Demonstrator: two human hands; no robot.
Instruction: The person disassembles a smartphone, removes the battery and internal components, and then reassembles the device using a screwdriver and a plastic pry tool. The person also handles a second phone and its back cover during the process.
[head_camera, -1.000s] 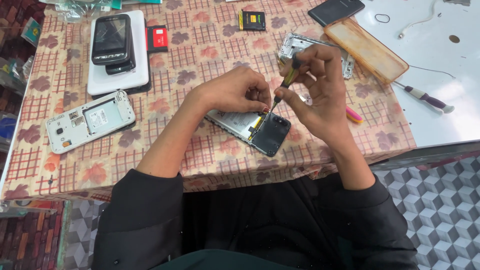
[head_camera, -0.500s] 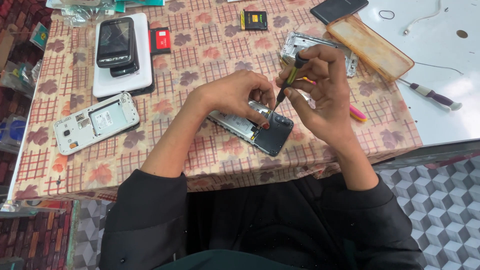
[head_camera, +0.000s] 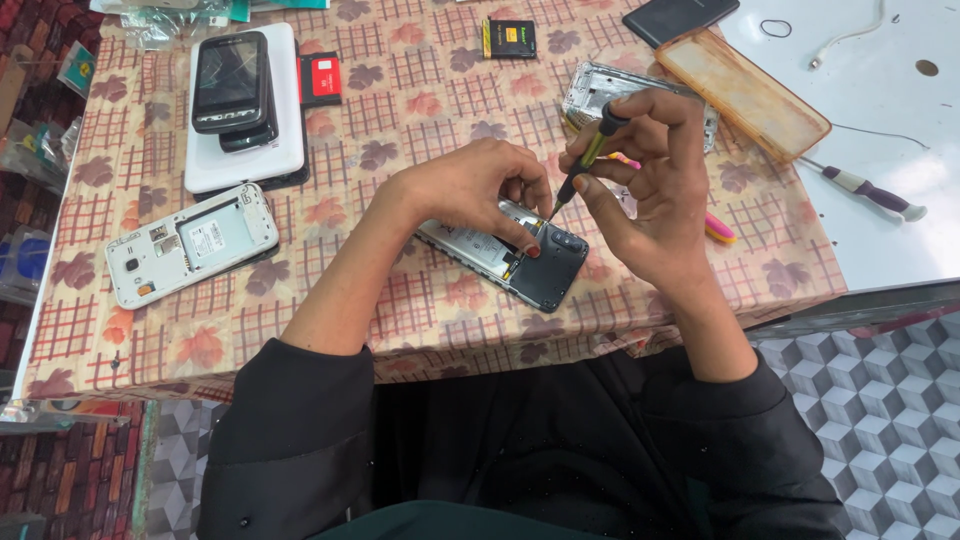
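An opened dark phone (head_camera: 545, 272) with its back cover off lies on the patterned tablecloth (head_camera: 420, 100) near the table's front edge. My left hand (head_camera: 468, 186) presses down on the phone, thumb on its exposed inside. My right hand (head_camera: 650, 180) grips a small screwdriver (head_camera: 585, 160) with a black and yellow handle. Its tip points down at the phone's upper corner, next to my left fingers.
A white opened phone (head_camera: 190, 243) lies at left. Two dark phones (head_camera: 232, 85) are stacked on a white slab behind it. A red battery (head_camera: 321, 78), a black-yellow battery (head_camera: 510, 38), a metal phone frame (head_camera: 600, 90), an orange case (head_camera: 742, 92) and a second screwdriver (head_camera: 868, 190) lie around.
The view has shifted slightly. My right hand has tilted the screwdriver a little and keeps its tip at the phone's corner. My left hand stays on the phone.
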